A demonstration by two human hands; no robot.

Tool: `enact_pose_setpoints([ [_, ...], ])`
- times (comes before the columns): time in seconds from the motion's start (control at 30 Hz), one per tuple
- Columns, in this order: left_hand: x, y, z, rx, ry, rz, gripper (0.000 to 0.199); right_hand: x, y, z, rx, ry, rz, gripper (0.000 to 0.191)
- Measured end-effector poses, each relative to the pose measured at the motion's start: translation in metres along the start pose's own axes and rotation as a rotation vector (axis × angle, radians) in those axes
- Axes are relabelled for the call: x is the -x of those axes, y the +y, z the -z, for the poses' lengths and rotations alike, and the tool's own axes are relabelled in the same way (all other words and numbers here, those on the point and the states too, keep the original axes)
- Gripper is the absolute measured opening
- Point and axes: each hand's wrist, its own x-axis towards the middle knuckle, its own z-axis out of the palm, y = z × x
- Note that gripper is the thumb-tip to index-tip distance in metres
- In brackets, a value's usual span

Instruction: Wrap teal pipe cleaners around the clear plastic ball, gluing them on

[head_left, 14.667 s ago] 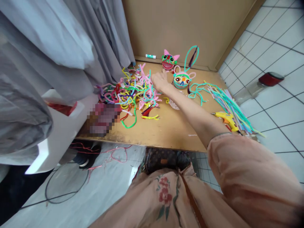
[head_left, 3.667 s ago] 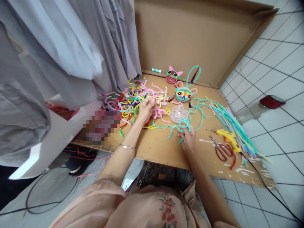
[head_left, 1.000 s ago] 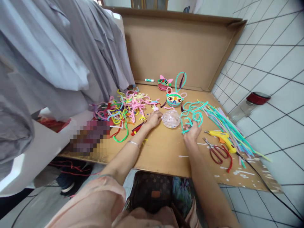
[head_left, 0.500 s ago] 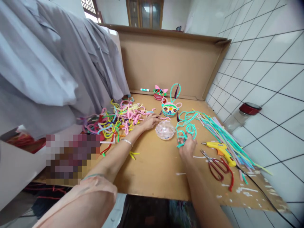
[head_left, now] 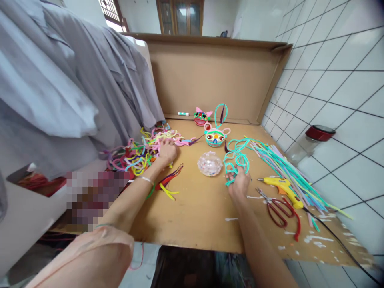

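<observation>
My left hand lies on the pile of bent, coloured pipe cleaners, its fingers curled down among pink and yellow pieces. What they grip is hidden. In my right hand are teal pipe cleaners bent into loops, which rest at the table's middle right. Between the hands sits a clear, rounded plastic piece. Behind it stands a teal and cream animal head with round pink ears and a hanging loop. A second, pink-eared head with a red mouth is farther back.
Straight pipe cleaners fan out at the right. Nearer are a yellow glue gun with a trailing cord and red-handled scissors. A lidded jar stands by the tiled wall. Cardboard closes the back; grey cloth hangs left.
My left hand has moved left from beside the clear piece into the pile. The pink strip near that piece is gone from there. My right hand has hardly moved.
</observation>
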Motion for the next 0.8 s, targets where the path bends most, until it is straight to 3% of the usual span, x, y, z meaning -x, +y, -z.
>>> enact_pose_setpoints([
  [0.1, 0.001, -0.009, 0.004, -0.059, 0.052, 0.172, 0.043, 0.0, 0.0, 0.0, -0.006, -0.002, -0.015, 0.035],
  [0.2, -0.004, 0.002, 0.009, -0.084, 0.121, 0.226, 0.047, 0.0, 0.0, 0.0, -0.012, -0.016, -0.018, 0.034],
  [0.33, -0.016, 0.029, 0.018, -0.062, 0.162, 0.164, 0.05, 0.0, -0.001, 0.0, -0.038, -0.002, -0.019, 0.034],
  [0.47, -0.028, 0.042, 0.01, -0.016, 0.087, -0.052, 0.049, 0.0, -0.002, -0.001, -0.026, 0.013, -0.02, 0.03],
  [0.53, -0.029, 0.036, -0.001, 0.007, 0.012, -0.119, 0.049, 0.0, -0.001, -0.001, -0.007, 0.01, -0.027, 0.029],
  [0.63, -0.028, 0.011, -0.015, 0.029, -0.064, -0.074, 0.041, -0.001, 0.0, 0.0, 0.018, 0.005, -0.02, 0.026],
  [0.8, -0.028, -0.04, -0.012, 0.087, -0.063, 0.031, 0.034, 0.0, -0.003, 0.0, 0.016, -0.032, -0.035, 0.023],
])
